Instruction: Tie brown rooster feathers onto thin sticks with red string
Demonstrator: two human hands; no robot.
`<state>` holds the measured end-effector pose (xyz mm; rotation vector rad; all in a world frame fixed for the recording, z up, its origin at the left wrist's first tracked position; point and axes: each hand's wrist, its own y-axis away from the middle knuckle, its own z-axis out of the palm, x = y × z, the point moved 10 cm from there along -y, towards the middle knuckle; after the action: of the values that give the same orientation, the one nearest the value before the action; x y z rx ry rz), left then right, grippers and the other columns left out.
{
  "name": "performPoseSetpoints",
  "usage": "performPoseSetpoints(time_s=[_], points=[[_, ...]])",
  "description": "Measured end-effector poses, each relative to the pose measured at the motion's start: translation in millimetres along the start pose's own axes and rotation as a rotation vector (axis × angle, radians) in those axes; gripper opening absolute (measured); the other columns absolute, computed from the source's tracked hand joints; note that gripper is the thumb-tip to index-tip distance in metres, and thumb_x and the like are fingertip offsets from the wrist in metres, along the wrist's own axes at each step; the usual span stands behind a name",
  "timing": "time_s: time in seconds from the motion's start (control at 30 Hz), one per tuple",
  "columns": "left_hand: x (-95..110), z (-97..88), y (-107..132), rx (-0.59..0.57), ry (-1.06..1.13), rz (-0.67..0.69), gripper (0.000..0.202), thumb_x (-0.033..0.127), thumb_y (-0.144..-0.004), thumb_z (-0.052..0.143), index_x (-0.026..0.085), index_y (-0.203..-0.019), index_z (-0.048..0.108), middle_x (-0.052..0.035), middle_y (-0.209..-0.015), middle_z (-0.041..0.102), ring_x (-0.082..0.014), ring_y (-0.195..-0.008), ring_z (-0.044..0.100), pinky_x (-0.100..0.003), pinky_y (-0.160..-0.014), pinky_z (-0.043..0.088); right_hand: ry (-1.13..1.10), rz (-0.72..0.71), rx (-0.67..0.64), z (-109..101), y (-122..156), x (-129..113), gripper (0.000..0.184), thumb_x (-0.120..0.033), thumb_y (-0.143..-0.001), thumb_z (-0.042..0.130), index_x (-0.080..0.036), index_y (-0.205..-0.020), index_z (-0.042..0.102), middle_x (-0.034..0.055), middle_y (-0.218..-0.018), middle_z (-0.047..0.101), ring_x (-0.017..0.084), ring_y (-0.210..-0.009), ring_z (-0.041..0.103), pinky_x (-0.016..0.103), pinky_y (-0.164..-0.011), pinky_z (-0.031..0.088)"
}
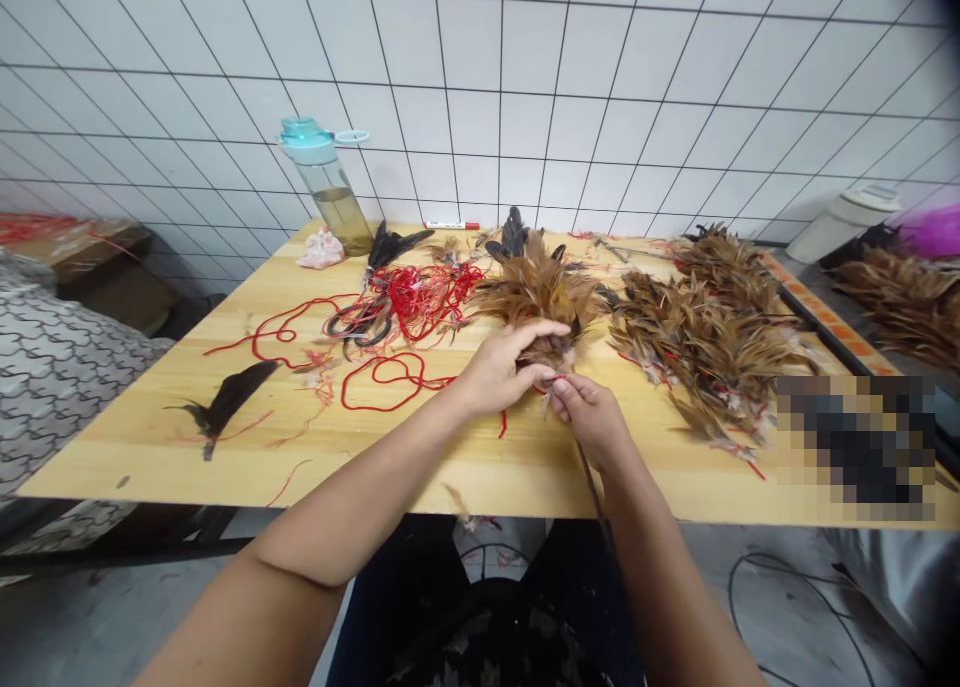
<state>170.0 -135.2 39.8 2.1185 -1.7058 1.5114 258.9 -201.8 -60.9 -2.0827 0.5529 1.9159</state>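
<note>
My left hand (506,367) curls over a bunch of brown rooster feathers (536,297) near the middle of the wooden table (180,467). My right hand (589,417) pinches the bunch's pale quill ends, where a bit of red thread (538,389) shows. A thin dark rod (592,497) runs down from my right hand past the table's front edge. My fingers hide the exact binding point. Tangled red thread (427,302) lies to the left of the bunch, with black-handled scissors (360,322) among its loops.
Bound feather bundles (705,347) lie to the right, and a dark feather (229,397) lies at left. A water bottle (326,185) and a red-capped marker (452,225) stand or lie by the tiled wall. A pixelated patch (855,447) covers the table's right front.
</note>
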Motion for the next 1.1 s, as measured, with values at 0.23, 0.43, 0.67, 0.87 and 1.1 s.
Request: performPoseSetpoints(time_s=[0.23, 0.43, 0.67, 0.87, 1.1], points=[[-41, -49.9, 12, 0.506, 0.146, -0.222, 0.029, 0.019, -0.079, 0.059, 0.018, -0.108, 0.057, -0.0058, -0.1, 0.058, -0.0148, -0.089, 0.055, -0.027, -0.082, 0.045, -0.288, 0.074, 0.114, -11, 4, -7, 0.045, -0.059, -0.059, 0.074, -0.02, -0.065, 0.054, -0.0017, -0.057, 0.049, 0.01, -0.052, 0.037, 0.025, -0.049, 0.03], [-73, -2.9, 11, 0.302, 0.489, -0.459, 0.027, 0.011, -0.069, 0.054, 0.016, -0.095, 0.058, -0.0049, -0.095, 0.064, -0.016, -0.09, 0.058, -0.031, -0.087, 0.044, -0.427, 0.06, 0.093, -16, 10, -20, 0.046, -0.055, -0.057, 0.079, -0.018, -0.061, 0.051, -0.0042, -0.054, 0.046, 0.006, -0.048, 0.032, 0.021, -0.044, 0.024], [-30, 57.3, 12, -0.101, 0.817, -0.326, 0.042, 0.014, -0.065, 0.064, 0.016, -0.107, 0.061, -0.0088, -0.113, 0.065, -0.0252, -0.117, 0.054, -0.037, -0.104, 0.037, -0.493, 0.032, 0.012, -11, 14, -38, 0.045, -0.051, -0.059, 0.08, -0.017, -0.059, 0.051, -0.0047, -0.054, 0.043, 0.005, -0.048, 0.032, 0.02, -0.044, 0.024], [-27, 73.0, 20, -0.226, 0.857, -0.403, 0.031, 0.037, -0.075, 0.069, 0.014, -0.092, 0.057, -0.0066, -0.087, 0.064, -0.0144, -0.074, 0.061, -0.028, -0.073, 0.048, -0.497, -0.011, -0.061, -4, 15, -50, 0.045, -0.048, -0.064, 0.078, -0.017, -0.057, 0.046, -0.0054, -0.052, 0.041, 0.006, -0.048, 0.032, 0.02, -0.046, 0.027], [-45, 54.0, 15, -0.086, 0.649, -0.419, 0.028, 0.041, -0.082, 0.059, 0.013, -0.087, 0.061, -0.0008, -0.069, 0.058, -0.0096, -0.061, 0.052, -0.024, -0.062, 0.042, -0.503, 0.02, -0.006, -15, 13, -46, 0.048, -0.047, -0.061, 0.081, -0.018, -0.059, 0.043, -0.0053, -0.053, 0.042, 0.004, -0.047, 0.03, 0.017, -0.042, 0.022]])
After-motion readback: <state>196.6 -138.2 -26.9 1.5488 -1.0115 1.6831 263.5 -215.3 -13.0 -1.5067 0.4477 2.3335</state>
